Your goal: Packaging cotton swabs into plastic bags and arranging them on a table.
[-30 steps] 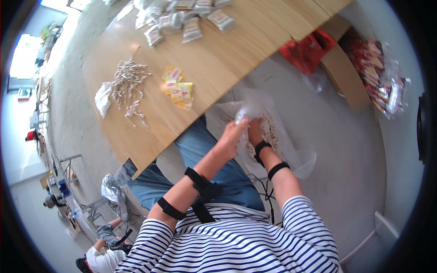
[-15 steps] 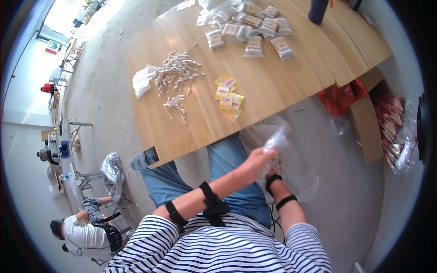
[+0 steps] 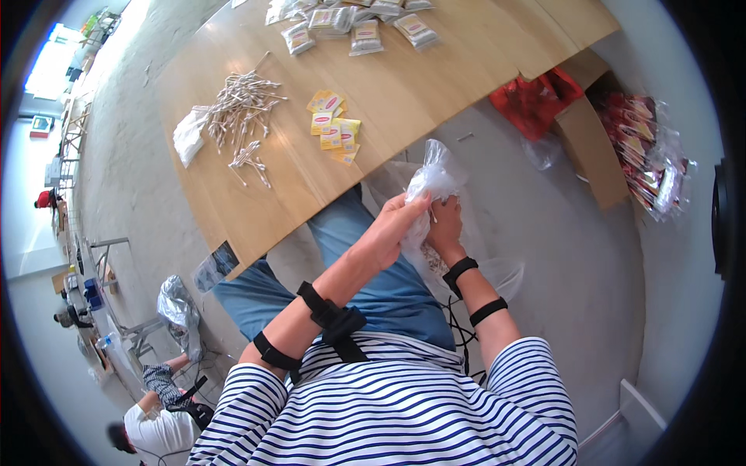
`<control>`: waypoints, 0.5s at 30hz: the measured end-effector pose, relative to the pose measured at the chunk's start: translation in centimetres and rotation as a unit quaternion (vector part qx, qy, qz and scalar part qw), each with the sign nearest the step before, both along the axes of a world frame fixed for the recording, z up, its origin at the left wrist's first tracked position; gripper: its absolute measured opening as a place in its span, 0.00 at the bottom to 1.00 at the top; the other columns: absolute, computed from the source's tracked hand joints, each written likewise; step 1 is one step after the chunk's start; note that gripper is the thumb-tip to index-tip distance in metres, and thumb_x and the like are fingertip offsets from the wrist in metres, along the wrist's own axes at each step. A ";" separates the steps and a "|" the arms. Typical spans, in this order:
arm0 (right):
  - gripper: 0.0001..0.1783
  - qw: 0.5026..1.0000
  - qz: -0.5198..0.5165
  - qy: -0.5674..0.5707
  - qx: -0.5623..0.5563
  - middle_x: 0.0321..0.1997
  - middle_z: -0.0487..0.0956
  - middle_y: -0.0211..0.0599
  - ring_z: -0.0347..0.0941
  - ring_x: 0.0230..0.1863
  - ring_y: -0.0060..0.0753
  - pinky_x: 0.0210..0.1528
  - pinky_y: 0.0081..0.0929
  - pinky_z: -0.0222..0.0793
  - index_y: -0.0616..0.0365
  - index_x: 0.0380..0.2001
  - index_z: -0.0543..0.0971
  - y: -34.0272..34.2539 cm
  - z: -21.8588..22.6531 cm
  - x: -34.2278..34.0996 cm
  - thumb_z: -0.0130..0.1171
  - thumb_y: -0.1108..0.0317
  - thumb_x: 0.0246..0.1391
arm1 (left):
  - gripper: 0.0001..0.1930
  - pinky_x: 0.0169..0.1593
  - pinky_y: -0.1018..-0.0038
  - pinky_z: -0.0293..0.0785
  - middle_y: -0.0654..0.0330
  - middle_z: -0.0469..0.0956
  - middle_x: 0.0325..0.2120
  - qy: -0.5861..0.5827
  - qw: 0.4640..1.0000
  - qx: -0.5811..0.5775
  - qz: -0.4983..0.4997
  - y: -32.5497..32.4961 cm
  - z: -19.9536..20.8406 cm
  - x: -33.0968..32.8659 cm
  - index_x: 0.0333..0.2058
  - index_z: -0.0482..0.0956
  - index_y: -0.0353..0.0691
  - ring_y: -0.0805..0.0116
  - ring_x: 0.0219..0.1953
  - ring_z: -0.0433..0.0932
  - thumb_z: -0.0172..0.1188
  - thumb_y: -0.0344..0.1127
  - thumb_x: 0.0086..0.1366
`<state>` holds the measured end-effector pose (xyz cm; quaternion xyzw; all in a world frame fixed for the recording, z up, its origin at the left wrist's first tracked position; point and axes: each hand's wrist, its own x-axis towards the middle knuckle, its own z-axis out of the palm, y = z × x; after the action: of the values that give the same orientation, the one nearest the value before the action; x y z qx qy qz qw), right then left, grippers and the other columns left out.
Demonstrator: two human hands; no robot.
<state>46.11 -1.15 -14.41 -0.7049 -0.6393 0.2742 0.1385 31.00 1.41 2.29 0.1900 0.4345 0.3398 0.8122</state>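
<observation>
Just off the table's front edge, above my lap, my left hand (image 3: 395, 227) grips the bunched rim of a clear plastic bag (image 3: 437, 175). Cotton swabs (image 3: 430, 258) show through the bag lower down. My right hand (image 3: 444, 227) is at the bag's opening beside the left one, its fingers curled; a small white tip shows by them, but what they hold is partly hidden. On the table lie a loose pile of cotton swabs (image 3: 239, 102), a smaller bunch of swabs (image 3: 249, 158) and several yellow cards (image 3: 332, 133).
Several packed swab packets (image 3: 365, 35) lie at the table's (image 3: 435, 78) far side. A white plastic wrapper (image 3: 189, 136) is left of the pile. Right of the table stand a cardboard box (image 3: 594, 159) with a red bag (image 3: 536, 101) and red packets (image 3: 637, 144). Another person (image 3: 159, 427) sits at lower left.
My right hand has come up from deeper in the bag to its opening. My left hand still grips the plastic. The whole view has shifted, with the table now farther up and left.
</observation>
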 end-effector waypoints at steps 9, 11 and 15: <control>0.43 0.997 0.036 -0.064 0.022 0.53 0.66 0.55 0.65 0.54 0.66 0.45 0.52 0.75 0.34 0.60 0.72 0.4 0.7 -1.6 0.68 0.71 0.34 | 0.20 0.47 0.74 0.74 0.63 0.80 0.43 0.124 0.991 0.042 -0.027 5.2 -4.0 -1.2 0.53 0.76 0.36 0.74 0.43 0.78 0.59 0.44 0.71; 0.44 0.996 0.057 -0.068 0.015 0.53 0.66 0.55 0.66 0.53 0.66 0.43 0.51 0.76 0.34 0.60 0.72 0.7 1.1 -2.1 0.68 0.72 0.33 | 0.22 0.51 0.72 0.73 0.61 0.80 0.46 0.166 0.983 0.052 -0.061 5.5 -5.6 -1.9 0.56 0.74 0.34 0.70 0.47 0.78 0.59 0.43 0.70; 0.45 0.993 0.093 -0.071 0.027 0.52 0.66 0.55 0.66 0.51 0.65 0.40 0.49 0.76 0.35 0.60 0.72 0.7 1.0 -2.3 0.67 0.74 0.31 | 0.31 0.63 0.68 0.63 0.57 0.72 0.59 0.258 0.955 0.130 -0.068 4.8 -7.6 -3.2 0.65 0.66 0.36 0.64 0.60 0.68 0.58 0.45 0.69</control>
<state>43.85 -0.49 -13.46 -0.6561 -0.7175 0.2176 0.0856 27.82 6.18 -5.33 0.4040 0.5673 0.2768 0.6621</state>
